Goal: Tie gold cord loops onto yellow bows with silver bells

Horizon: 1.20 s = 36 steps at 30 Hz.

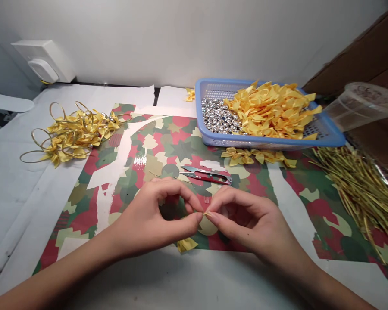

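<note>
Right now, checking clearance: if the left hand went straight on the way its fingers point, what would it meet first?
The left hand points rightward; it would probably meet the right hand, whose fingertips share its gold strand.

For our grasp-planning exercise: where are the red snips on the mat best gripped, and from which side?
Probably the red handles in the middle of the snips, coming from above on the near side. They lie flat, with the sharp points aiming left and the joined end to the right, so a mid-handle pinch stays clear of the blades.

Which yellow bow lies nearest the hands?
The lone yellow bow at the near edge of the patterned sheet, just under the left hand; the others sit farther off, in the blue basket, before it, or piled at left.
</note>
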Available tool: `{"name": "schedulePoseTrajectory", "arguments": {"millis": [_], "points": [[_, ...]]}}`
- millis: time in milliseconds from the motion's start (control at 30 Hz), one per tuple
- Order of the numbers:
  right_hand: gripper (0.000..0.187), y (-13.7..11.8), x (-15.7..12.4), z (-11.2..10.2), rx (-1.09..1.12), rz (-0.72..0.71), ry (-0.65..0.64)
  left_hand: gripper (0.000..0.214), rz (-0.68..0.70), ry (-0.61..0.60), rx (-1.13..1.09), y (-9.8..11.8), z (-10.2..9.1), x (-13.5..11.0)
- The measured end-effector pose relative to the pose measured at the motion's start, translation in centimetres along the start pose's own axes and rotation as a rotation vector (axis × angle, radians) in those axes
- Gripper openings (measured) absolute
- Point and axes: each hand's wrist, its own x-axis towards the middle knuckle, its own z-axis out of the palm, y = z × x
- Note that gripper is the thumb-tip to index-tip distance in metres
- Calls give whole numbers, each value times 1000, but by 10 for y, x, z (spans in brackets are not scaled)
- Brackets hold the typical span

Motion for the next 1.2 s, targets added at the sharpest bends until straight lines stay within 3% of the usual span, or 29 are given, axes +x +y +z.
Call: {"name": "schedulePoseTrajectory", "arguments": {"millis": [1200], "points": [[14, 7, -3, 1, 63, -4, -16, 6, -39, -24, -61, 3, 0, -1]]}}
